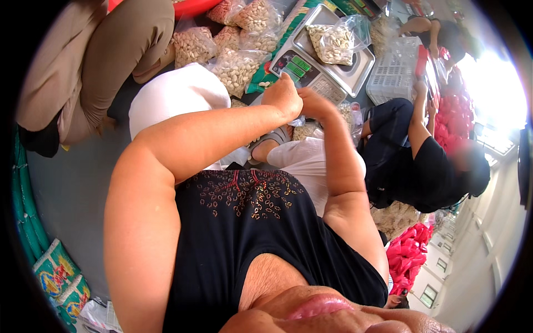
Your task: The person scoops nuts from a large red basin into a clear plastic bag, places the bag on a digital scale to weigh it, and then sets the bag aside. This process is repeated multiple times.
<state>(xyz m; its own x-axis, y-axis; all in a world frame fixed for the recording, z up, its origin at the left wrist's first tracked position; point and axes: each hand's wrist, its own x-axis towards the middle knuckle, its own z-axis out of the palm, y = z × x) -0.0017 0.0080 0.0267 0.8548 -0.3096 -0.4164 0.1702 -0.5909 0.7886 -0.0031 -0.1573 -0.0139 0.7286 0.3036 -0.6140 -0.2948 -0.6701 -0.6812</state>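
My left hand (283, 98) and my right hand (314, 104) meet in front of me, fingers curled and knuckles close together. A scrap of clear plastic (297, 121) shows just below them, but whatever is between the fingers is hidden. Just beyond the hands stands an electronic weighing scale (358, 77) with lit green digits and a steel pan. On that pan rests a clear plastic bag of pale, bean-like pieces (333, 41), its top loose. Another filled bag (306, 131) lies on the floor below my hands, partly covered.
Several filled clear bags (237, 70) crowd the floor left of the scale. A white plastic crate (393, 70) stands to its right. One person in brown trousers (125, 45) is close on my left; another in dark clothes (424, 175) sits on my right. Red bags (408, 254) are piled beyond.
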